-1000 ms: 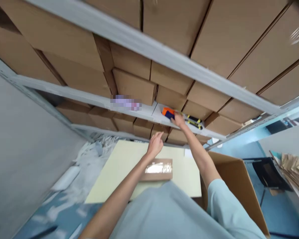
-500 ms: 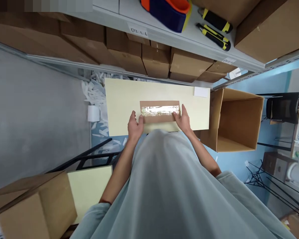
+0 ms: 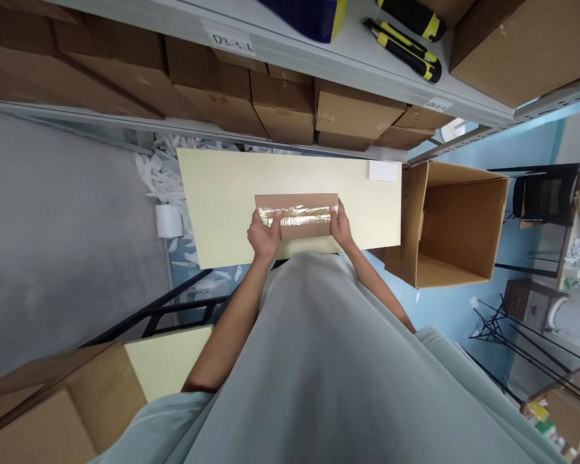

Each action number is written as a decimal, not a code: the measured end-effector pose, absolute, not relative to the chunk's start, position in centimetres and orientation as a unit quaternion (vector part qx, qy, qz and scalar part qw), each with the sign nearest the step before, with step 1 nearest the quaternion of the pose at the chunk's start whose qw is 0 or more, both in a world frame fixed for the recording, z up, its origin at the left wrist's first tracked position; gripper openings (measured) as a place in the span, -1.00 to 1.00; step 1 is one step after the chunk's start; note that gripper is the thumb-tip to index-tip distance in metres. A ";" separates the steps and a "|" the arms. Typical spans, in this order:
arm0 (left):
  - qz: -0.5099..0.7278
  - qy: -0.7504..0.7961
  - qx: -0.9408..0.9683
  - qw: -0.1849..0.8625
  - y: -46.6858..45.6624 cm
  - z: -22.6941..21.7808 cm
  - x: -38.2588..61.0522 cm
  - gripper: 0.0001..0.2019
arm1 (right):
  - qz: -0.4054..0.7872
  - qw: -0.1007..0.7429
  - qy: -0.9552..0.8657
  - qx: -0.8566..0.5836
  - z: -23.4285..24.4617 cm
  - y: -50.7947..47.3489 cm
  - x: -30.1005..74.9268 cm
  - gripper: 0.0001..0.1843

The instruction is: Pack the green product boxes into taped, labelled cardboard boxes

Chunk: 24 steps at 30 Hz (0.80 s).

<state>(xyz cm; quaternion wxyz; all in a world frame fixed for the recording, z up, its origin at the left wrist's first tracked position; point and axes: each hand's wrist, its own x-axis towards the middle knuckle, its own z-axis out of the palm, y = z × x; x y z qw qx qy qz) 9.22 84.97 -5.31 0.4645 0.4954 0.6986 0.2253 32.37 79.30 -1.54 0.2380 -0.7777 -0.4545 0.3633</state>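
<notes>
A brown cardboard box (image 3: 299, 231) with shiny clear tape across its top is between my hands, over a pale yellow table (image 3: 222, 206). My left hand (image 3: 264, 233) grips its left end, thumb on the taped face and fingers at the side and below. At the right end my right hand (image 3: 340, 225) holds it the same way, thumb on top. The fingers under the box are hidden. Whether the box touches the table I cannot tell. Near the table's far right corner lies a small white paper (image 3: 383, 171).
Beyond the table, a metal shelf (image 3: 290, 48) holds cardboard boxes, a utility knife (image 3: 406, 51) and a blue tape dispenser (image 3: 309, 16). A large open carton (image 3: 457, 232) stands to the right. White paper scraps (image 3: 162, 171) and a white roll (image 3: 169, 221) lie left of the table.
My hands have closed around the box's two ends; before, they lay looser at its sides with fingers spread. The camera view has shifted slightly, so the shelf appears higher.
</notes>
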 end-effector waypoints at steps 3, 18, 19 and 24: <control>0.246 0.667 0.509 0.485 85.0 -6.3 8.4 -0.40 | 0.373 0.271 -0.445 -0.768 -1.6 79.3 32.7 -0.01; 0.206 0.600 0.668 0.388 86.4 -1.8 14.3 0.03 | 0.186 0.119 -0.543 -0.810 -0.4 82.8 27.6 -0.01; 0.207 0.604 0.665 0.387 86.6 -2.0 14.1 0.05 | 0.195 0.130 -0.533 -0.813 -0.6 82.8 27.9 -0.02; 0.243 0.622 0.622 0.409 87.0 -5.0 10.6 0.24 | 0.340 0.224 -0.412 -0.815 -1.5 81.2 32.0 0.15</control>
